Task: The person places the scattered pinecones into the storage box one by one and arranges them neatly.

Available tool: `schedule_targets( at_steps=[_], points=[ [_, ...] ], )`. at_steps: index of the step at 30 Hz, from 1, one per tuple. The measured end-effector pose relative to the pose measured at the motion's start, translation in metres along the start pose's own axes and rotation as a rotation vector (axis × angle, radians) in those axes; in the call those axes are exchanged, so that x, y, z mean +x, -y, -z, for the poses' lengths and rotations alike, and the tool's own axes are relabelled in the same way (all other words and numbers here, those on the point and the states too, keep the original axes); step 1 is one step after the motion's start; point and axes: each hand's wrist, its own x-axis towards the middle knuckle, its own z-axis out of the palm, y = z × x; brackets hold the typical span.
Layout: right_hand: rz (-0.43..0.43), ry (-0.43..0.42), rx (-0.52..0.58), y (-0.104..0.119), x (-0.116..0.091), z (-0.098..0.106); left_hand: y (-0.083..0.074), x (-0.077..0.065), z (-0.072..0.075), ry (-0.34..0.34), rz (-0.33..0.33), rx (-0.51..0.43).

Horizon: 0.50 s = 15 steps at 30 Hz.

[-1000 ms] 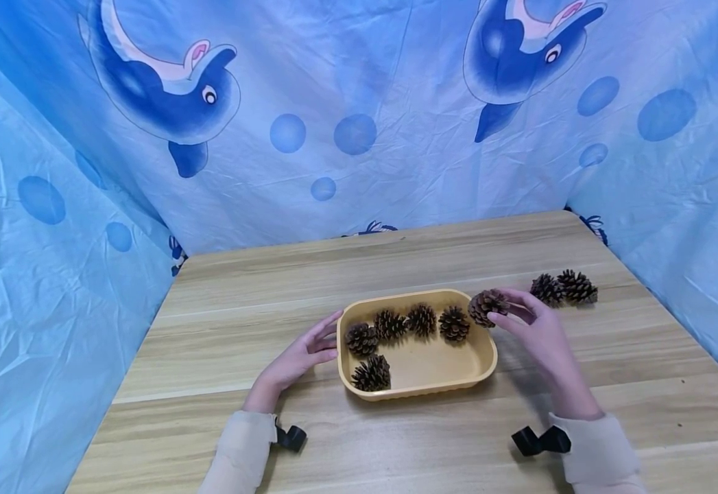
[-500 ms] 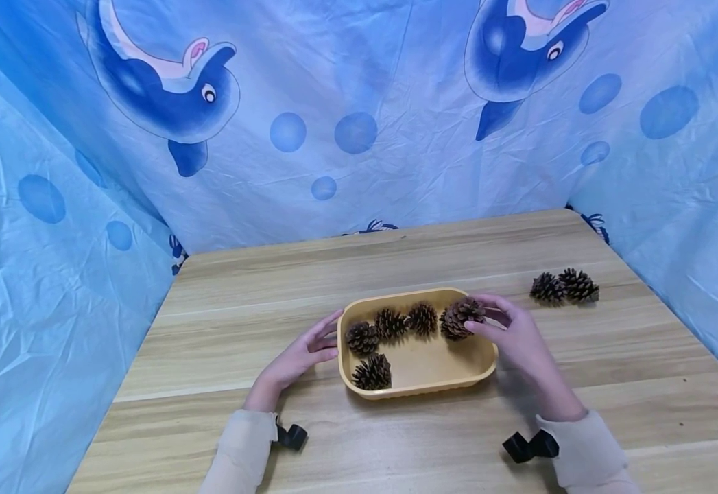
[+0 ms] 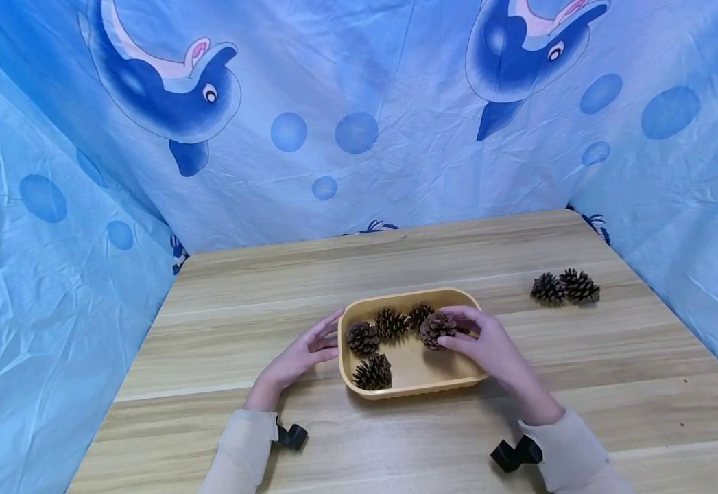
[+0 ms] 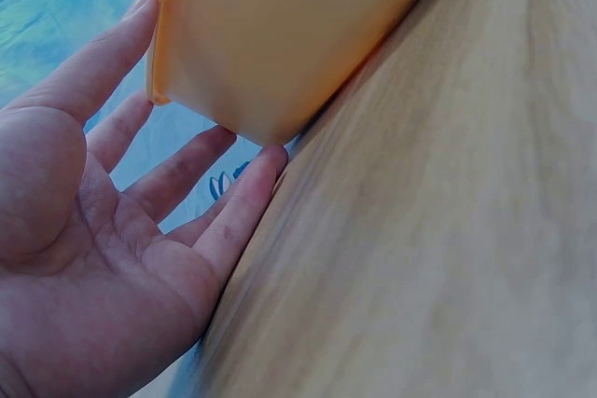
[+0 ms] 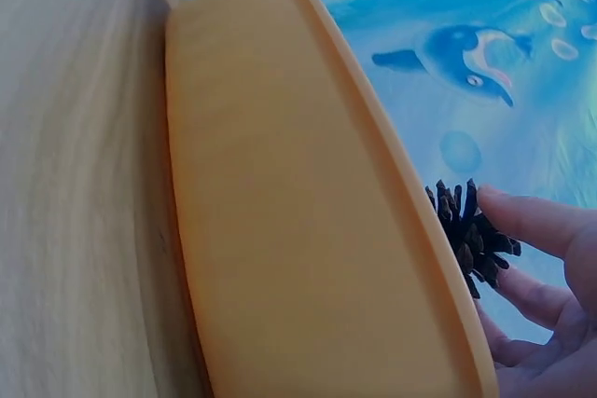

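My right hand (image 3: 485, 346) pinches a brown pine cone (image 3: 437, 331) between thumb and fingers, inside the right half of a yellow rectangular tub (image 3: 414, 392). In the right wrist view, part of that pine cone (image 5: 471, 235) shows past the tub's rim. Several other pine cones lie in the tub, among them one at the left end (image 3: 361, 338) and one in the near left corner (image 3: 372, 372). My left hand (image 3: 297, 358) touches the tub's left end with extended, spread fingers. In the left wrist view its fingertips meet the tub's outer wall (image 4: 280, 34).
Two more pine cones (image 3: 565, 287) lie side by side on the wooden table (image 3: 260, 288), to the right of the tub. A blue curtain (image 3: 389, 178) printed with dolphins hangs behind the table and along both sides.
My right hand has carried the pine cone leftward from the tub's right rim into the tub. A cone in the tub's right part is now out of sight. My left hand has stayed put.
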Motion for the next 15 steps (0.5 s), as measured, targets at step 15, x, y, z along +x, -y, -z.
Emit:
schedule_targets(
  at_steps=[15],
  points=[
    [0.029, 0.118, 0.021, 0.004, 0.005, -0.030, 0.000, -0.001, 0.000, -0.004, 0.007, 0.005]
  ],
)
